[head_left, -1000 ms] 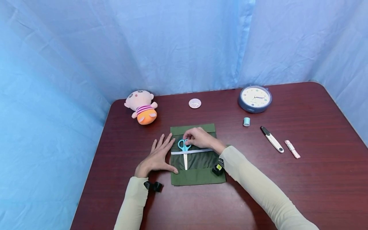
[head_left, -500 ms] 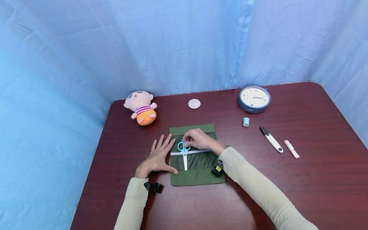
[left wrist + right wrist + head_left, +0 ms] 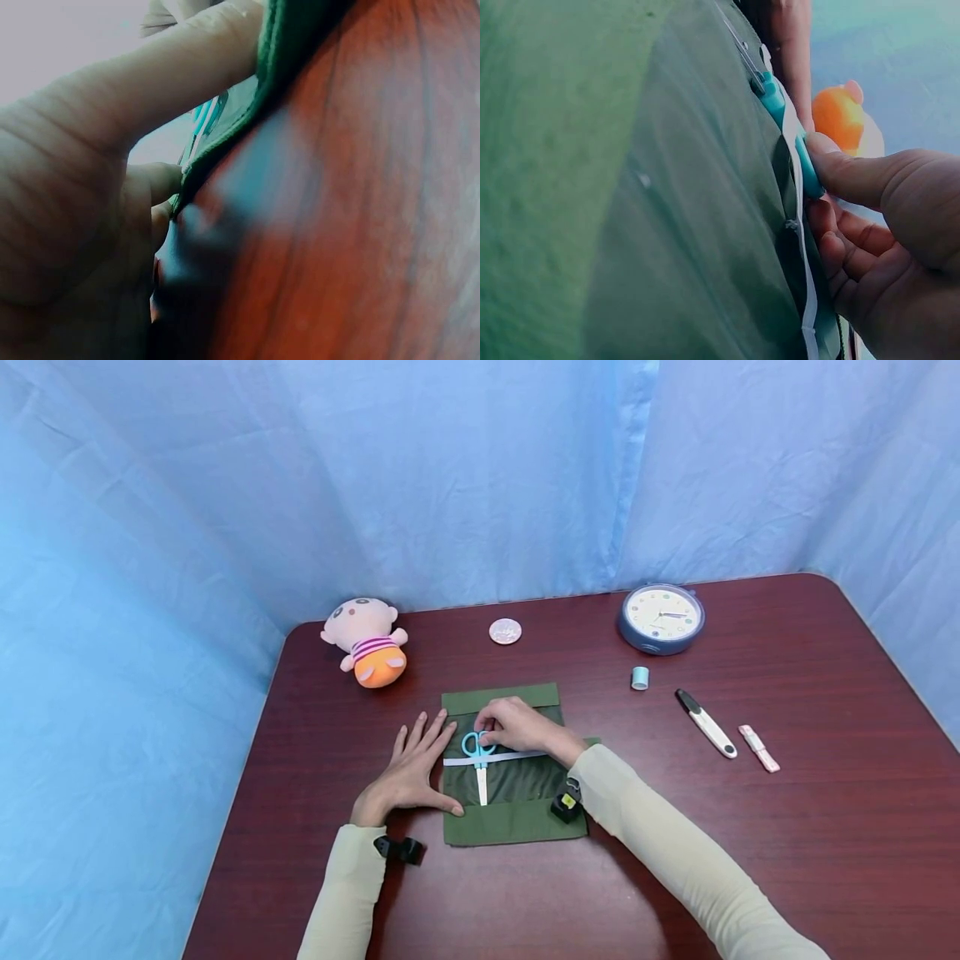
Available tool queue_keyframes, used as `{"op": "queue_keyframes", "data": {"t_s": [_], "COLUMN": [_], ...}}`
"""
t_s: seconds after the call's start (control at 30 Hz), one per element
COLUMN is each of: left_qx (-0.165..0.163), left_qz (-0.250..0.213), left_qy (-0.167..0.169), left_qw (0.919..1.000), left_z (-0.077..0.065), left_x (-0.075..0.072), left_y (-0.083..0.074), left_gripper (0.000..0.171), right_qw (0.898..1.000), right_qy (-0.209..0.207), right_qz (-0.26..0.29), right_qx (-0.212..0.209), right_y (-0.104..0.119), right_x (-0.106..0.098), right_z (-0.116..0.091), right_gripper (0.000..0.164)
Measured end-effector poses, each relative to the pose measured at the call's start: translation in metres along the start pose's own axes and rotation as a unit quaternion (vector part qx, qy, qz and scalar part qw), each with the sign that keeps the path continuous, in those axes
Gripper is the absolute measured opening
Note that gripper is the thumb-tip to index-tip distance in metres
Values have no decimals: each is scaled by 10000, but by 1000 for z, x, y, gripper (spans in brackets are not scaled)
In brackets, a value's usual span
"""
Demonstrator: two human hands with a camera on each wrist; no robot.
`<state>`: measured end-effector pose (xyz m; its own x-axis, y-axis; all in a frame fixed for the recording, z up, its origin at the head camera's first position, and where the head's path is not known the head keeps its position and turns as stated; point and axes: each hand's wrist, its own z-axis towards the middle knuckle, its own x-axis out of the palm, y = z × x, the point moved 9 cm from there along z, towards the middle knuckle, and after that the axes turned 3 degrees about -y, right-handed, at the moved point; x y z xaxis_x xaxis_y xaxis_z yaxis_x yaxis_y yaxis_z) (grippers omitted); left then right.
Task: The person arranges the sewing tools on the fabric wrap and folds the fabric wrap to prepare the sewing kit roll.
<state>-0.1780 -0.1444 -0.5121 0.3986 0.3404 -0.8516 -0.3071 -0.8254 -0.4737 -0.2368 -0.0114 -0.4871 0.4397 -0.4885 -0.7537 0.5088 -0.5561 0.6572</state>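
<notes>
A pair of scissors [image 3: 481, 766] with light blue handles lies on a dark green cloth case [image 3: 517, 827]. A white elastic band [image 3: 517, 755] crosses over the scissors just below the finger loops, blades pointing toward me. My right hand [image 3: 517, 725] pinches the right finger loop; in the right wrist view its thumb presses the blue handle [image 3: 774, 101] beside the band. My left hand [image 3: 408, 777] rests with fingers spread along the case's left edge, the thumb on its lower left corner. In the left wrist view that thumb touches the green edge [image 3: 266, 67].
A plush toy [image 3: 371, 643] lies at the table's back left. Behind the case is a round shiny disc [image 3: 505, 631]. To the right are an alarm clock [image 3: 662, 618], a light blue thread spool [image 3: 640, 678], a black-and-white slim tool [image 3: 707, 723] and a small pink-and-white item [image 3: 759, 748].
My right hand and the scissors' handles have shifted very slightly toward me. The left hand stays on the case edge, and the whole head view has drifted a little.
</notes>
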Motion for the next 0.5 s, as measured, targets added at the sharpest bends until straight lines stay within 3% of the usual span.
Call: {"op": "queue_keyframes", "data": {"t_s": [0.27,0.5], "left_qx": [7,-12], "left_qz": [-68,-99], "left_qy": [-16,-1], "left_qw": [10000,10000], "left_z": [-1,-1], "left_x": [-1,0], "left_y": [0,0], "left_gripper": [129,129], "right_qw": [9998,9990], "right_qy": [13,-356], "right_qz": [-174,-274], "right_qx": [-46,36], "right_y": [5,2], "right_x": [-7,-36], "right_z": [-2,-10], "right_gripper": [21,22]}}
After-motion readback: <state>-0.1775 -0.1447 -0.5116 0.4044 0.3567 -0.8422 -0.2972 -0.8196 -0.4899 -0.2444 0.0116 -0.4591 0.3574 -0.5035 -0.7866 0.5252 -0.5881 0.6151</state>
